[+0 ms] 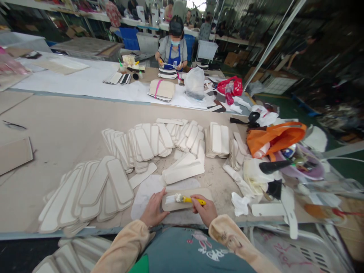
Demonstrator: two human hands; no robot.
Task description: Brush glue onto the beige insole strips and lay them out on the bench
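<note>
A beige rounded panel (186, 206) lies flat on the table in front of me, with a wet white patch near its left end. My left hand (154, 209) grips that left end, thumb along the near edge and fingers at the far side. In my right hand (205, 209) is a yellow-handled brush (194, 200), pinched by the handle. Its whitish bristles touch the panel beside the wet patch. Beneath the panel is a whitish sheet (146, 191). Just beyond it lie loose cream strips (183, 170).
Fanned stacks of pale panels (93, 189) spread to the left, with more stacks (150, 140) behind. To the right are a glue-smeared container (253, 170) with a dark handle, crumpled white paper (240, 203) and an orange bag (275, 138). A co-worker (173, 51) sits across the table.
</note>
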